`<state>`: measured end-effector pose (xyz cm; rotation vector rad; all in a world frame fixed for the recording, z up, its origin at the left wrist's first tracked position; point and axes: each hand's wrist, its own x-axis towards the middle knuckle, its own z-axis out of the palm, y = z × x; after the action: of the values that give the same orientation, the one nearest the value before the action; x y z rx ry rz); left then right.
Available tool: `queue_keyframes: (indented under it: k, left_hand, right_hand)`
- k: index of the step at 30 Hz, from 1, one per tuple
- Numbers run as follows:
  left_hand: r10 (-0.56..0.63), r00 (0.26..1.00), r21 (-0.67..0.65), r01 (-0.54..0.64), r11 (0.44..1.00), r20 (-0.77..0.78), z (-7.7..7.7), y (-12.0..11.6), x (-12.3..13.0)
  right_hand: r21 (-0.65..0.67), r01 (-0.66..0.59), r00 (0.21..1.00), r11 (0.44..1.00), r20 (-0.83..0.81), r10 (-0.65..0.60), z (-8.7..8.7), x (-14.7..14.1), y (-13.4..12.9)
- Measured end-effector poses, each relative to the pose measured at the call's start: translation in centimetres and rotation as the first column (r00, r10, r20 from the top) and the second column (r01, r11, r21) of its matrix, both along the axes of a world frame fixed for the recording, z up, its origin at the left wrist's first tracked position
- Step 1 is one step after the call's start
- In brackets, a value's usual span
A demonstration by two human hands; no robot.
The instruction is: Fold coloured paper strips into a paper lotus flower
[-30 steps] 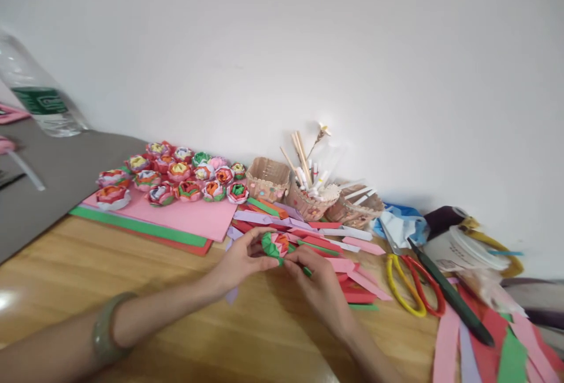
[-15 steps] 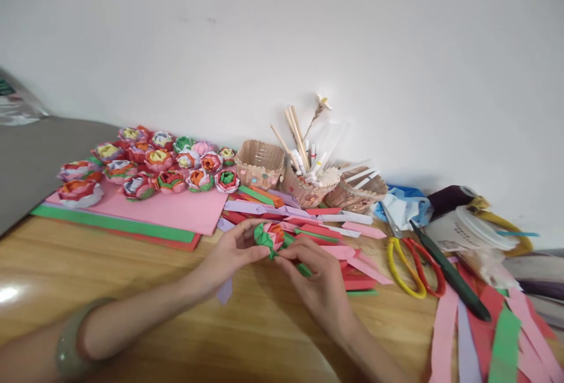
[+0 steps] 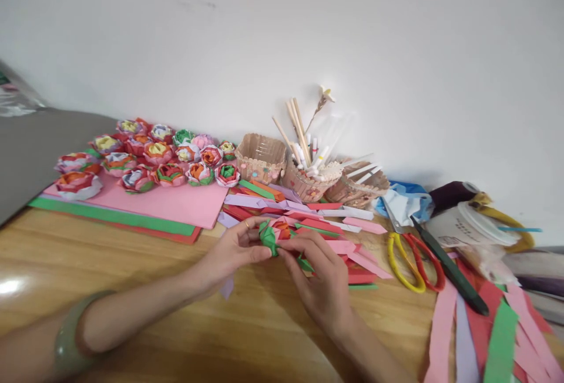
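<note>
A small paper flower [image 3: 269, 237], green outside with pink and orange petals, is held above the wooden table [image 3: 185, 324]. My left hand [image 3: 238, 248] grips its left side, thumb at the bottom and fingers partly hidden behind it. My right hand [image 3: 319, 268] has its thumb and index finger pinched at the flower's lower right edge. Folded paper strips [image 3: 348, 247] in pink, red, green, lilac and white lie behind and beside my right hand. Finished paper flowers [image 3: 170, 175] rest in rows on pink paper [image 3: 194, 202] at the left.
Three small baskets [image 3: 261, 163] stand by the wall, one holding sticks and pens. At the right lie scissors [image 3: 400, 262] with yellow and red handles, a dark green cutter [image 3: 458, 277], a white tub [image 3: 469, 227] and long paper strips [image 3: 501, 336].
The flower has turned slightly between my hands, and my right fingers have shifted a little up along its edge. The whole view has moved slightly.
</note>
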<state>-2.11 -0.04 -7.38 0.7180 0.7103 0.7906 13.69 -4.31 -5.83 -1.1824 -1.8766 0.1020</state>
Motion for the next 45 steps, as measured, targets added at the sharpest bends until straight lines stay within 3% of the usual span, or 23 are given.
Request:
queue_keyframes:
  k: [4, 7, 9, 13, 18, 21, 25, 33, 38, 41, 45]
  left_hand:
    - [0.004, 1.000, 0.003, -0.004, 1.000, -0.015, 0.1, -0.2, 0.2]
    - [0.060, 0.998, 0.001, -0.060, 0.998, -0.012, 0.3, -0.4, 0.2]
    - [0.074, 0.997, -0.029, -0.074, 0.997, 0.009, 0.4, -0.4, 0.2]
    - [0.051, 0.996, -0.066, -0.047, 0.997, 0.068, 0.6, -0.3, 0.1]
    - [0.025, 0.996, -0.032, -0.022, 0.999, 0.087, 0.3, 0.0, -0.2]
    - [0.004, 0.996, 0.017, -0.006, 1.000, 0.084, 0.0, 0.0, -0.3]
    - [-0.005, 0.997, 0.090, -0.002, 0.996, 0.071, -0.1, 0.1, -0.3]
    - [-0.050, 0.998, 0.157, 0.045, 0.987, 0.032, -0.4, 0.4, -0.5]
    - [-0.034, 0.999, 0.170, 0.031, 0.985, 0.015, -0.3, 0.5, -0.4]
    - [-0.024, 1.000, 0.186, 0.024, 0.982, -0.002, 0.0, 0.4, -0.3]
    - [0.023, 1.000, 0.194, -0.019, 0.981, -0.014, 0.3, 0.2, -0.1]
  right_hand:
    - [0.291, -0.001, 0.932, 0.957, 0.347, -0.105, -0.4, 0.2, -0.6]
    - [0.325, -0.087, 0.877, 0.942, 0.473, -0.083, -0.2, 0.3, -0.9]
    - [0.318, -0.074, 0.907, 0.945, 0.415, -0.068, 0.0, 0.4, -0.8]
    - [0.161, 0.059, 0.996, 0.985, 0.051, -0.068, 0.4, 0.6, -0.3]
    - [-0.063, -0.031, 0.989, 0.998, -0.144, 0.022, 0.8, 0.6, -0.1]
    - [-0.104, -0.035, 0.980, 0.994, -0.197, 0.014, 1.0, 0.6, -0.2]
    - [-0.104, -0.050, 0.979, 0.993, -0.202, 0.028, 1.3, 0.5, -0.4]
    - [-0.259, -0.131, 0.968, 0.957, -0.241, 0.067, 1.6, 0.4, -0.1]
    - [-0.048, -0.037, 0.990, 0.998, -0.141, 0.030, 1.7, 0.4, -0.6]
    - [-0.035, -0.082, 0.994, 0.996, -0.075, 0.079, 1.4, 0.2, -0.6]
    - [0.027, 0.005, 1.000, 1.000, -0.001, -0.005, 0.9, -0.2, -0.5]
